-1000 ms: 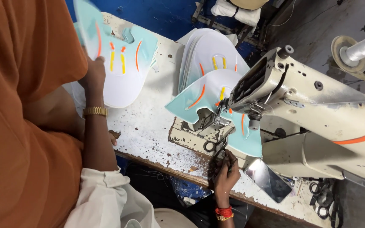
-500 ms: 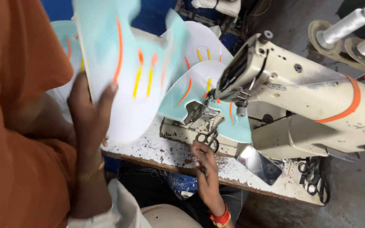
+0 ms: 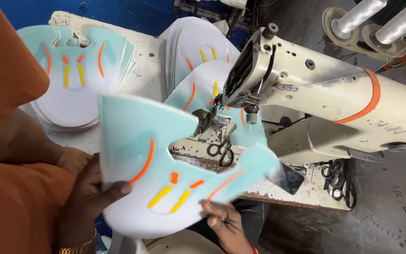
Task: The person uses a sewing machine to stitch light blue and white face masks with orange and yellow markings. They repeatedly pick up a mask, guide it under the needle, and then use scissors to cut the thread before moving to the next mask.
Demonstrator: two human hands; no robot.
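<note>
A light blue and white shoe-upper panel with orange and yellow stripes is held in front of me, above my lap. My left hand grips its left edge, thumb on top. My right hand holds its lower right edge from beneath, with something small and thin between the fingers. Another such panel lies under the needle of the cream sewing machine.
A stack of the same panels lies at the table's far left, and another stack sits behind the machine. Black scissors rest on the worn white table. More scissors lie by the machine base. Two thread cones stand at the far right.
My left hand has brought the panel from the left stack down in front of me. My right hand left the scissors at the machine and took the panel's lower edge.
</note>
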